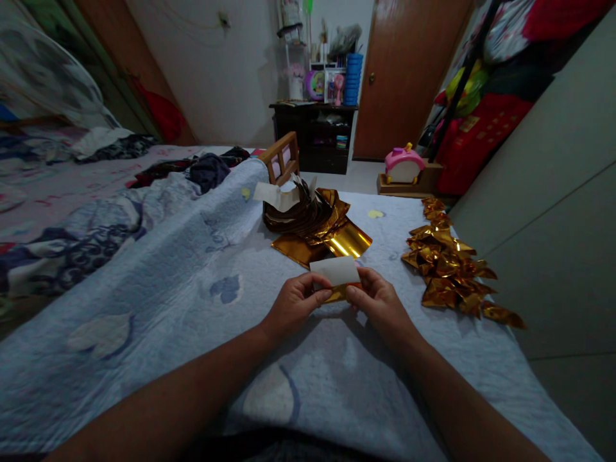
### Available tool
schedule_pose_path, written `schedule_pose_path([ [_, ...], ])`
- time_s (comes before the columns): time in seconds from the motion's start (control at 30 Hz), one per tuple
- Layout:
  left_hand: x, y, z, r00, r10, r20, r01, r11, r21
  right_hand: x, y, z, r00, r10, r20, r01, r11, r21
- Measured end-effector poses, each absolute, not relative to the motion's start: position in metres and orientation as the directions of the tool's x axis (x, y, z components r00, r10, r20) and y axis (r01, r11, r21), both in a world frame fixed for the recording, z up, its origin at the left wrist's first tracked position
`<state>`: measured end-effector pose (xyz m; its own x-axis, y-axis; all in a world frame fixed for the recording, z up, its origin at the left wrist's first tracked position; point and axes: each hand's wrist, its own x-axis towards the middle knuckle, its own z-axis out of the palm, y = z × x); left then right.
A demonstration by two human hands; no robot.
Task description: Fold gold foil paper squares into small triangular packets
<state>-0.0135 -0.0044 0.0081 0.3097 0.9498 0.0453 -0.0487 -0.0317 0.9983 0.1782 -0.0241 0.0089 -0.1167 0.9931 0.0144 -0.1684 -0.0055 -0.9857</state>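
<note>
Between my two hands is a sheet of gold foil paper (335,272), its pale back facing up and its lower edge folded over to show gold. My left hand (301,299) pinches the left end between thumb and fingers. At the right end, my right hand (378,296) grips the same fold, thumb on top. Just beyond lies a fanned stack of gold foil sheets (308,215), some showing gold and some pale backs. To the right is a pile of folded gold foil pieces (445,263) near the bed's edge.
A light blue quilt (192,346) covers the bed under my hands. Rumpled bedding and clothes (206,172) lie to the left. A dark cabinet (312,138) with items on top stands ahead, beside a brown door (409,70). A pink toy (404,164) sits on a cardboard box beyond the bed.
</note>
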Motion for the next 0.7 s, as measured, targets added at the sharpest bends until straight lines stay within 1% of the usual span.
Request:
schedule_pose_path([
  [0.13, -0.0122, -0.0044, 0.0103, 0.304, 0.952, 0.039, -0.066, -0.02, 0.998, 0.1811, -0.0252, 0.0122, -0.119, 0.992, 0.026, -0.073, 0.018, -0.997],
  [0.27, -0.0125, -0.0042, 0.0103, 0.318, 0.948, 0.004, -0.054, 0.014, 0.998, 0.1788, -0.0262, 0.0136, -0.097, 0.992, 0.076, -0.038, 0.073, -0.997],
  [0.4, -0.0129, -0.0037, 0.0086, 0.335, 0.941, -0.039, -0.042, 0.056, 0.998, 0.1767, -0.0271, 0.0125, -0.078, 0.993, 0.086, -0.029, 0.084, -0.996],
  [0.57, -0.0115, -0.0034, 0.0084, 0.367, 0.929, -0.038, -0.096, 0.079, 0.992, 0.177, -0.028, 0.0108, -0.054, 0.995, 0.078, 0.051, 0.081, -0.995],
  [0.7, -0.0108, -0.0029, 0.0076, 0.375, 0.926, -0.044, -0.121, 0.096, 0.988, 0.1768, -0.0279, 0.0109, -0.046, 0.995, 0.086, 0.052, 0.088, -0.995],
])
